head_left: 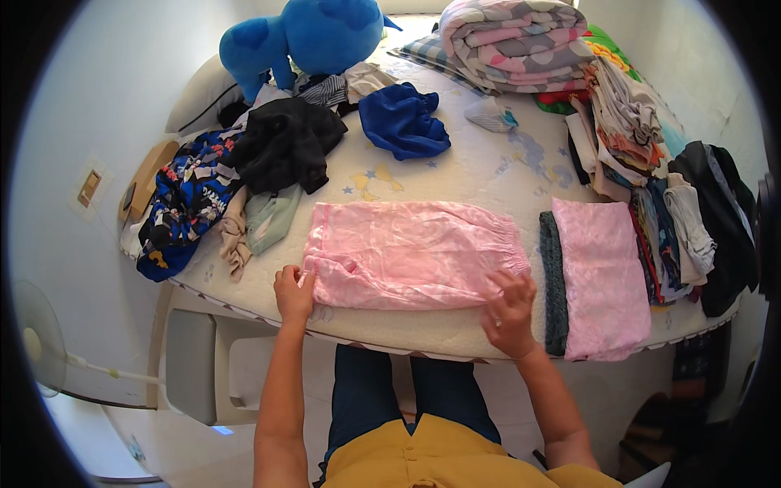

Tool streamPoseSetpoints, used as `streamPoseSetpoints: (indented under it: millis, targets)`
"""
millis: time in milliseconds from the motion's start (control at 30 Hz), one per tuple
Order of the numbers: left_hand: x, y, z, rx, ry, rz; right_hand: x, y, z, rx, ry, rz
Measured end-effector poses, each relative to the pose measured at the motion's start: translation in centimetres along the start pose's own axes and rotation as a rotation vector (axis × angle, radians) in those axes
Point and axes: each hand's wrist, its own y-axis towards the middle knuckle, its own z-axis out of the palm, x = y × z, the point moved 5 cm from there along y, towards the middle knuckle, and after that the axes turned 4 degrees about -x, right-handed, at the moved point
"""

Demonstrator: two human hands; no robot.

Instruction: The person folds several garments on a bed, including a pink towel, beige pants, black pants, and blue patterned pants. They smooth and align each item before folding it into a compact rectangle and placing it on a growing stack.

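Note:
Pink patterned pants (407, 252) lie flat and folded lengthwise across the mattress in front of me, with a gathered elastic edge at their right end. At their near left corner, my left hand (293, 293) closes its thumb and fingers on the fabric edge. My right hand (511, 313), slightly blurred and wearing a ring, is over the near right corner with its fingers apart. To the right of that hand lies a folded pink garment (602, 276), beside a folded dark grey cloth (553, 285).
Unfolded clothes, among them a black garment (289, 142) and a blue one (404, 120), lie at the far left near a blue plush toy (333, 37). Folded stacks (622, 122) line the right side. A rolled quilt (517, 45) sits behind; a grey chair (191, 366) stands below left.

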Motion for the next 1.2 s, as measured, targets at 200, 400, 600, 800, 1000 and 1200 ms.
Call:
streamPoseSetpoints:
  millis: [200, 400, 600, 800, 1000, 1200]
  targets:
    - [3.9, 1.7, 2.1, 0.35, -0.232, -0.299, 0.9, -0.9, 3.3, 0.105, -0.007, -0.038]
    - [-9.5, 3.1, -0.9, 0.032, -0.056, 0.045, 0.1, -1.6, 3.4, 0.091, 0.025, -0.01]
    - [-27.9, -2.8, 2.4, -0.052, -0.051, 0.594, -0.5, -1.9, 3.0, 0.088, 0.124, -0.001]
    - [-35.2, -14.8, 10.3, 0.35, 0.062, 0.702, -2.1, -3.3, 4.8, 0.06, 0.606, 0.254]
    - [-33.4, -12.3, 4.1, 0.572, -0.568, 0.593, -2.9, -4.0, 4.5, 0.107, 0.376, 0.171]
    - [-24.0, -8.6, 0.5, 0.274, -0.436, 0.573, -1.4, -2.1, 1.9, -0.114, 0.363, 0.126]
